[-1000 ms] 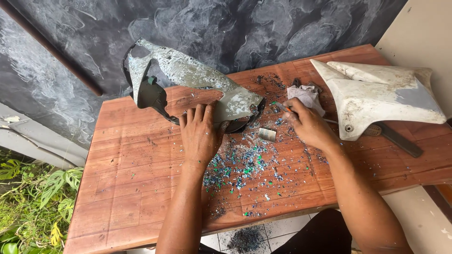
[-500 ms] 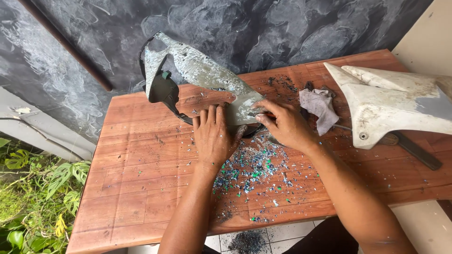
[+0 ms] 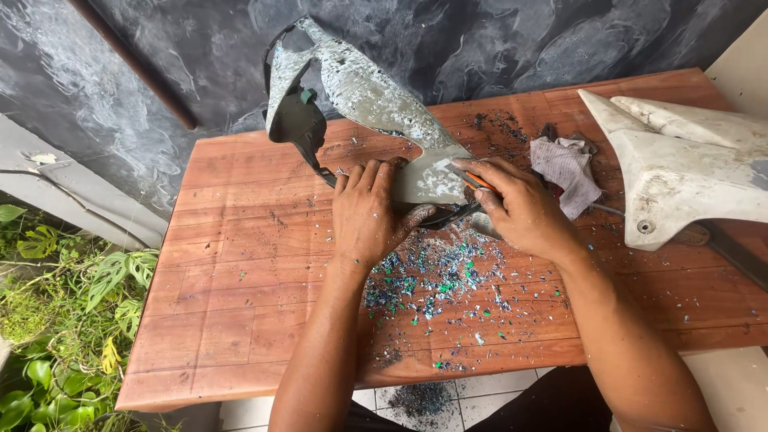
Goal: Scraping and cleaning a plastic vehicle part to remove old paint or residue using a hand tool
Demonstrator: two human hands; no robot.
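Pressing flat on the panel (image 3: 376, 104) lying across the surface (image 3: 232, 264), the left hand (image 3: 368, 216) steadies it while the right hand (image 3: 520, 212), fingers closed on a scraper (image 3: 478, 181), should keep strokes shallow over loosened paint.

Both forearms are extended forward from the lower edge of the view, bare to beyond the elbow. The left hand (image 3: 366, 214) is laid palm down, fingers (image 3: 362, 178) straight and held close together, pointing away from the body, thumb spread to the right. The right hand (image 3: 520, 210) is angled inward to the left, knuckles up, fingers curled in a pinch grip, wrist slightly bent. The two hands are set near each other, not touching. Dust is seen on the skin.
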